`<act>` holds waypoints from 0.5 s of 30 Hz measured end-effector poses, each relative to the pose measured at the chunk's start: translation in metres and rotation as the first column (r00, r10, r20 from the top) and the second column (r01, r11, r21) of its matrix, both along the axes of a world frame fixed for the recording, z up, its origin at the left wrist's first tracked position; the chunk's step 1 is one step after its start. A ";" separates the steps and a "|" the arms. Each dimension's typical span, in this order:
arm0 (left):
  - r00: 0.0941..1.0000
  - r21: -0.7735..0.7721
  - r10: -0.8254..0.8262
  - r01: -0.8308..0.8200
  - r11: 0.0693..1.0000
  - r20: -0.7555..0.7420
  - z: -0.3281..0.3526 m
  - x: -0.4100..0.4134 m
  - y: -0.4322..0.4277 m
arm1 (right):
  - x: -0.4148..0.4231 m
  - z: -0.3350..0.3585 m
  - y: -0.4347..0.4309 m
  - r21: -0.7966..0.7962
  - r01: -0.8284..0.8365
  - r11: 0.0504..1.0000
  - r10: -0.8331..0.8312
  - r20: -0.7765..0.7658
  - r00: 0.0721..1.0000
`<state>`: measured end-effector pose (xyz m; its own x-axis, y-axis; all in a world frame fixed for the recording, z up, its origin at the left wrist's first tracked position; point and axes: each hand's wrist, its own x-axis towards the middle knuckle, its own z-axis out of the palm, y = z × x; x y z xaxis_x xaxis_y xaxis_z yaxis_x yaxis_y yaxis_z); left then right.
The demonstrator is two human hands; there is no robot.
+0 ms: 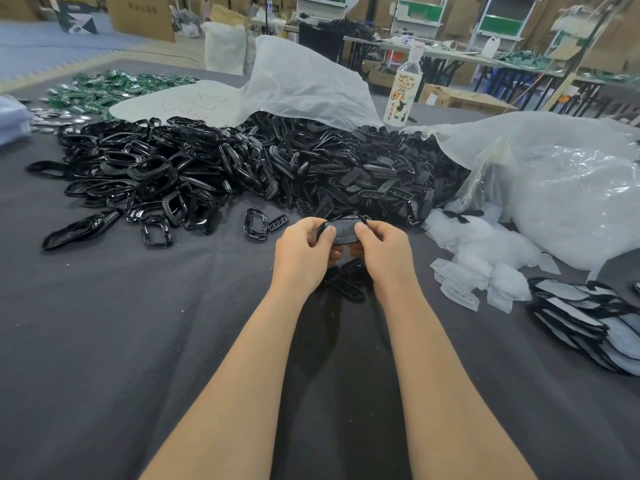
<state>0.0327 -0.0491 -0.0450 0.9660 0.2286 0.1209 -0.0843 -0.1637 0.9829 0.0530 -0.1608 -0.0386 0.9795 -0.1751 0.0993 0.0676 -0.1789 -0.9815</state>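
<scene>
ITEM: flat black oval plastic shell (pixel 341 231), raised above grey cloth-covered table (pixel 138 341) | HOLD: left hand (pixel 300 252) and right hand (pixel 379 251) both pinch it, thumbs on top | RISK: uneven thumb pressure may misalign halves; piece could slip into black frame heap (pixel 166 174)

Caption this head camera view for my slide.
Left hand and right hand pinch a black oval plastic shell over a grey cloth-covered table, heaped black plastic frames behind.
</scene>
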 end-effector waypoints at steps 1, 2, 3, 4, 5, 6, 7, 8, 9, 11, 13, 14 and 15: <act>1.000 -0.008 -0.001 0.001 1.000 -0.001 0.000 0.000 0.000 | 0.000 0.000 0.000 0.033 -0.003 0.999 0.003 -0.007 1.000; 1.000 -0.017 -0.003 0.002 1.000 -0.002 0.000 -0.001 0.000 | -0.001 0.001 0.000 0.075 -0.008 0.997 0.009 -0.018 1.000; 1.000 -0.021 -0.006 0.005 1.000 -0.003 0.000 -0.001 0.000 | -0.001 0.001 0.000 0.112 -0.013 0.994 0.017 -0.031 0.999; 1.000 -0.021 -0.011 0.011 1.000 -0.003 0.000 -0.001 0.000 | -0.001 0.001 0.000 0.139 -0.016 0.990 0.022 -0.045 0.999; 1.000 -0.018 -0.018 0.018 1.000 -0.003 0.001 -0.002 0.000 | 0.000 0.001 -0.001 0.159 -0.016 0.987 0.025 -0.057 0.998; 1.000 -0.016 -0.027 0.027 1.000 -0.002 0.001 -0.002 0.000 | 0.000 0.002 -0.001 0.178 -0.014 0.984 0.025 -0.065 0.998; 0.999 -0.015 -0.035 0.035 0.999 -0.002 0.002 -0.003 0.000 | 0.000 0.002 -0.001 0.192 -0.011 0.981 0.025 -0.068 0.997; 0.999 -0.016 -0.044 0.044 0.999 -0.001 0.002 -0.003 0.000 | 0.000 0.002 -0.001 0.199 -0.008 0.980 0.022 -0.069 0.997; 0.999 -0.016 -0.052 0.052 0.999 0.001 0.002 -0.003 -0.001 | 0.000 0.003 -0.001 0.196 -0.002 0.981 0.015 -0.066 0.998; 0.998 -0.013 -0.064 0.064 0.998 0.004 0.003 -0.003 -0.001 | 0.000 0.003 -0.001 0.189 0.005 0.982 0.005 -0.057 0.998; 0.998 -0.008 -0.061 0.061 0.998 0.003 0.003 -0.003 -0.001 | 0.001 0.003 0.000 0.205 0.005 0.979 0.007 -0.060 0.998; 0.998 -0.009 -0.058 0.058 0.998 0.003 0.003 -0.002 0.000 | 0.001 0.002 0.000 0.217 0.002 0.976 0.014 -0.068 0.998; 0.998 -0.011 -0.057 0.057 0.998 0.002 0.002 -0.002 0.000 | 0.001 0.002 0.000 0.229 -0.008 0.973 0.027 -0.076 0.997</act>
<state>0.0303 -0.0495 -0.0426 0.9772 0.1747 0.1207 -0.0951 -0.1481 0.9844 0.0536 -0.1611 -0.0362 0.9858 -0.1671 -0.0184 -0.0099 0.0515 -0.9986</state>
